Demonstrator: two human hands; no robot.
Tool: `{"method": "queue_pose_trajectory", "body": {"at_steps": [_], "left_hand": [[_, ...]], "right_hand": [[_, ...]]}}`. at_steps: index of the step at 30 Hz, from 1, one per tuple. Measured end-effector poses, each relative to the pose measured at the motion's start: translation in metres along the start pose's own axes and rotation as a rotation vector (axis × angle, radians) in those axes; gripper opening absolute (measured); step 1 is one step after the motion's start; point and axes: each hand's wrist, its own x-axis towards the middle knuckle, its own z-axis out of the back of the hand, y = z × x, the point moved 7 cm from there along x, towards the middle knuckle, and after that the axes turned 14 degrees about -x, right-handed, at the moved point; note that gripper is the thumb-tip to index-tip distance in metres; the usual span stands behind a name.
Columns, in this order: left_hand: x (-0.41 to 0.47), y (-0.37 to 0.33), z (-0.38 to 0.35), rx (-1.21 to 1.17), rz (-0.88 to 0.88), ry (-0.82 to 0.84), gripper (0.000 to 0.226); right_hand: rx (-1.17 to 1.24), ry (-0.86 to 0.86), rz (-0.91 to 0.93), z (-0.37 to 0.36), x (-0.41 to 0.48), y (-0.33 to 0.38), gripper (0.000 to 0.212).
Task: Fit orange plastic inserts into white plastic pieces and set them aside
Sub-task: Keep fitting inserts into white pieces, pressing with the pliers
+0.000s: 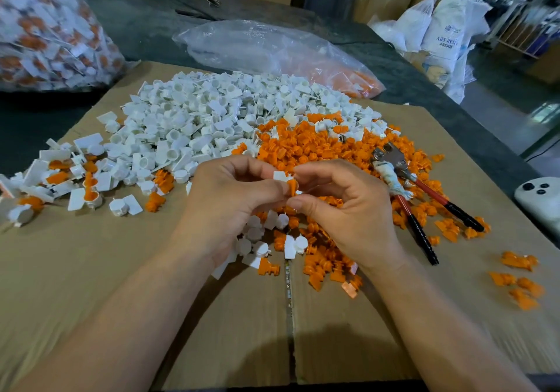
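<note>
My left hand (230,197) pinches a white plastic piece (280,176) above the cardboard. My right hand (342,203) pinches an orange insert (291,186) and holds it against that white piece. A big heap of white pieces (197,122) lies behind my hands. To its right spreads a heap of orange inserts (318,146), reaching under my right hand. At the far left lies a small group of assembled pieces (60,179), white with orange inside.
Red-handled pliers (415,197) lie on the orange heap at the right. A sheet of cardboard (121,270) covers the dark table. A clear bag of assembled parts (45,28) stands back left, a flatter bag (272,49) behind the heaps, a white device (542,200) at the right edge.
</note>
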Motion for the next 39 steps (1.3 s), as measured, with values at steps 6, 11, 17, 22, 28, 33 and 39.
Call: {"method": "queue_pose_trajectory", "body": {"at_steps": [6, 11, 17, 22, 28, 33, 39], "left_hand": [[0.0, 0.002, -0.001, -0.024, 0.035, 0.003, 0.02], [0.0, 0.004, 0.0, -0.035, 0.08, -0.009, 0.011], [0.0, 0.006, 0.002, -0.093, 0.116, -0.041, 0.02], [-0.001, 0.008, 0.005, -0.076, 0.156, -0.057, 0.024], [0.0, 0.007, 0.006, -0.069, 0.173, -0.069, 0.024], [-0.001, 0.006, 0.004, -0.11, 0.17, -0.049, 0.019], [-0.001, 0.005, 0.004, -0.109, 0.154, -0.063, 0.019]], "right_hand": [[0.042, -0.015, -0.043, 0.001, -0.001, -0.002, 0.035], [0.085, 0.018, -0.082, -0.001, -0.002, -0.005, 0.032], [0.084, 0.056, -0.088, -0.005, -0.001, -0.006, 0.036], [0.087, 0.066, -0.095, -0.006, -0.001, -0.006, 0.034], [0.091, 0.073, -0.097, -0.007, -0.001, -0.006, 0.035], [0.085, 0.081, -0.086, -0.009, -0.002, -0.005, 0.034], [0.073, 0.077, -0.079, -0.009, -0.002, -0.005, 0.034]]}}
